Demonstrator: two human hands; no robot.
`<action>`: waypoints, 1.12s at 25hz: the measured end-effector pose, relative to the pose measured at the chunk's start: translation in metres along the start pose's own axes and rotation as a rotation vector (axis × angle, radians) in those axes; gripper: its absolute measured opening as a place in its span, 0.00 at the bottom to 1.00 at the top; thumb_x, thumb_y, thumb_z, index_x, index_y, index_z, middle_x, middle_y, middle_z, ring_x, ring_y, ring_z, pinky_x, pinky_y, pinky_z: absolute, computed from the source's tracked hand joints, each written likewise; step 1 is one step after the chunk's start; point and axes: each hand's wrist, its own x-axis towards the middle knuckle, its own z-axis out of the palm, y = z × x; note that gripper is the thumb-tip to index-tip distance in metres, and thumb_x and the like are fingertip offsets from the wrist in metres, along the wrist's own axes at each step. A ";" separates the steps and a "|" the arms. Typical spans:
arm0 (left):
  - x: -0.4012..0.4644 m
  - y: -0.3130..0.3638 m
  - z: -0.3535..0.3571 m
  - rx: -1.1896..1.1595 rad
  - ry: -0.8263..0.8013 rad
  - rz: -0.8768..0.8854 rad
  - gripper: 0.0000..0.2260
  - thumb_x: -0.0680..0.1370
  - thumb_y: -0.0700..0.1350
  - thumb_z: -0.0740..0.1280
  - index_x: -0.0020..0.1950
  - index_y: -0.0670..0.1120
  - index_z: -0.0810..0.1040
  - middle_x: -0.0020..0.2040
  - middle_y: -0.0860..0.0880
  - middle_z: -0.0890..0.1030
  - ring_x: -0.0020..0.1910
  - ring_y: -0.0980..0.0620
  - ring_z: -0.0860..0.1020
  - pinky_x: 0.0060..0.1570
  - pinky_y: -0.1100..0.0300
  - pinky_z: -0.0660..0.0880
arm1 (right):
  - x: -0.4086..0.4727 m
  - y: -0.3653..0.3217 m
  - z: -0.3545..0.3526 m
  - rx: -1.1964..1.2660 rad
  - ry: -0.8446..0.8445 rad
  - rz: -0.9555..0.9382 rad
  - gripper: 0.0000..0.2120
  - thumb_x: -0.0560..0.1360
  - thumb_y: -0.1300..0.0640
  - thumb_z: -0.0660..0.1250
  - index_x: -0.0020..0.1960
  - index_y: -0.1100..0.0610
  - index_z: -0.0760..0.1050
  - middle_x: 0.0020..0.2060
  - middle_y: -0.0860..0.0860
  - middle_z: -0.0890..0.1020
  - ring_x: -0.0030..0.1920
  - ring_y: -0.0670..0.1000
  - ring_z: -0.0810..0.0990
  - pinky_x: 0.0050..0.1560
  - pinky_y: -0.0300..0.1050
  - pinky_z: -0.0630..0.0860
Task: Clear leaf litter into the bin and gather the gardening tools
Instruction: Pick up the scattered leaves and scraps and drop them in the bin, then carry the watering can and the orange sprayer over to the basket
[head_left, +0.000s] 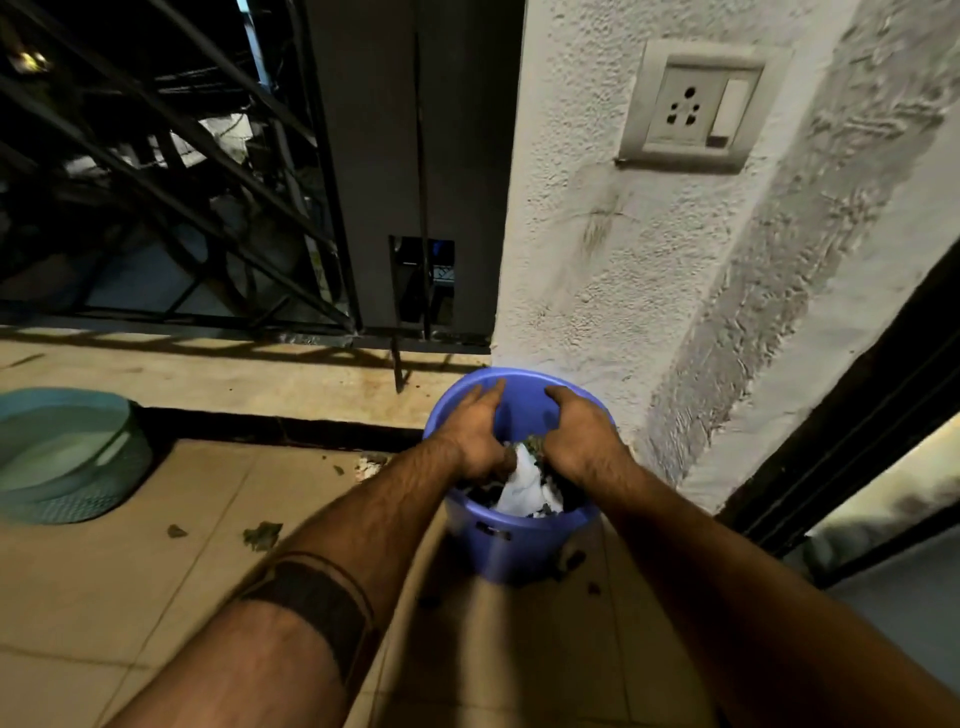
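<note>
A blue plastic bin (511, 545) stands on the tiled floor against the white wall corner. Inside it lie dark leaf litter (534, 446) and a crumpled white paper (524, 480). Both my hands are over the bin's mouth. My left hand (475, 431) has its fingers stretched toward the far rim and its thumb side pressed against the paper and leaves. My right hand (576, 434) has its fingers curled down over the clump of leaves between the two hands. What lies under the palms is hidden. No gardening tool is in view.
Leaf scraps (262, 535) and a white scrap (370, 465) lie on the floor left of the bin. A teal basket (67, 457) sits at far left below a raised ledge (234, 384). A metal grille (182, 208) is behind; a dark door frame (857, 415) is right.
</note>
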 end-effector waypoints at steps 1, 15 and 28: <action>0.002 0.000 -0.003 0.004 0.015 0.032 0.44 0.74 0.40 0.75 0.82 0.44 0.52 0.82 0.43 0.54 0.81 0.48 0.54 0.76 0.62 0.51 | -0.003 -0.001 -0.005 0.003 0.019 0.017 0.30 0.76 0.66 0.64 0.78 0.55 0.65 0.73 0.57 0.73 0.72 0.57 0.71 0.70 0.45 0.67; -0.176 0.127 -0.249 0.127 0.286 0.144 0.38 0.75 0.57 0.71 0.82 0.53 0.57 0.81 0.51 0.59 0.80 0.51 0.54 0.76 0.62 0.49 | -0.110 -0.185 -0.227 -0.058 0.161 -0.325 0.32 0.76 0.43 0.71 0.74 0.57 0.70 0.68 0.56 0.77 0.68 0.56 0.75 0.66 0.51 0.73; -0.487 0.295 -0.614 0.220 0.556 -0.115 0.47 0.70 0.79 0.43 0.83 0.53 0.52 0.83 0.52 0.53 0.81 0.52 0.48 0.79 0.51 0.45 | -0.303 -0.525 -0.531 0.182 0.001 -0.555 0.39 0.75 0.29 0.62 0.77 0.52 0.66 0.74 0.53 0.70 0.75 0.53 0.67 0.74 0.51 0.66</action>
